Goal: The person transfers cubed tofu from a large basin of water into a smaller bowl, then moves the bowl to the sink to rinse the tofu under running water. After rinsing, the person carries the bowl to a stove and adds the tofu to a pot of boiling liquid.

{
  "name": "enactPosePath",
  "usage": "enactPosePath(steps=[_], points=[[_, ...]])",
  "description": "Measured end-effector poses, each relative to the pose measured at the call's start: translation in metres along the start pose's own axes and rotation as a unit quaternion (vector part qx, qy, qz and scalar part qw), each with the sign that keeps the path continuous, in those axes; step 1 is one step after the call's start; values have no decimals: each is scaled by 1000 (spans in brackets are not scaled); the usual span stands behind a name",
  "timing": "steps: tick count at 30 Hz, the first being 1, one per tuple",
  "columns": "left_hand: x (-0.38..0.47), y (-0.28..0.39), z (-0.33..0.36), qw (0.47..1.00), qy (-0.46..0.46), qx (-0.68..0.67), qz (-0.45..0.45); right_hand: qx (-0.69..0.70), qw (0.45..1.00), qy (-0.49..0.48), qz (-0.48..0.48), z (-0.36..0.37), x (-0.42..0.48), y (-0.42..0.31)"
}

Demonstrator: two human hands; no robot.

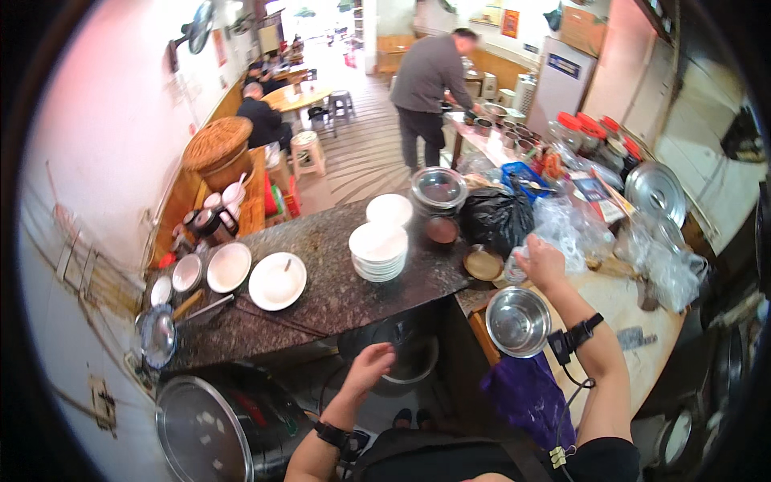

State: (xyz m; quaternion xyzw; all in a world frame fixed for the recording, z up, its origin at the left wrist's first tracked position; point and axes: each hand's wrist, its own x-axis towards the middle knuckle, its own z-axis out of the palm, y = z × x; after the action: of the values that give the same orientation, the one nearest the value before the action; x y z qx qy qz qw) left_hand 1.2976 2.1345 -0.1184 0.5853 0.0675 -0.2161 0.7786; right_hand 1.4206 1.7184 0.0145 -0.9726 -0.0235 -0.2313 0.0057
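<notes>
My right hand [543, 263] is over the right end of the counter, its fingers closed around the side of a small translucent plastic container [514, 271]. The hand itself hides part of that grip. Just below it, a shiny steel bowl [517, 325] sits at the corner of a pale worktop [647, 367]. A round tan lid or dish [482, 264] lies left of the container. My left hand [370, 366] hangs in the air before the counter's front edge, fingers loosely curled, with nothing visible in it.
A stone counter [325, 241] carries stacked white plates [378, 247], bowls and a black plastic bag [497, 220]. Clear bags [560, 223] crowd the right. A large lidded pot [205, 431] stands lower left, a purple cloth [524, 385] hangs beside me. Beyond, a person [427, 78] stands at a table.
</notes>
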Motion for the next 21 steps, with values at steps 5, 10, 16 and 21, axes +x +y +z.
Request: enactPosePath(steps=[5,10,16,21], points=[[-12,85,128,786,-16,401,470,63,984,132,-105,-128,-58,-78],[-38,108,195,737,-171,377,534,153,980,81,-96,-181,-131,-109],[-51,98,208,740,-633,184,132,194,973,40,-116,-216,-208,-104],[-51,126,256,601,-724,300,157,161,967,-33,-194,-277,-253,-70]])
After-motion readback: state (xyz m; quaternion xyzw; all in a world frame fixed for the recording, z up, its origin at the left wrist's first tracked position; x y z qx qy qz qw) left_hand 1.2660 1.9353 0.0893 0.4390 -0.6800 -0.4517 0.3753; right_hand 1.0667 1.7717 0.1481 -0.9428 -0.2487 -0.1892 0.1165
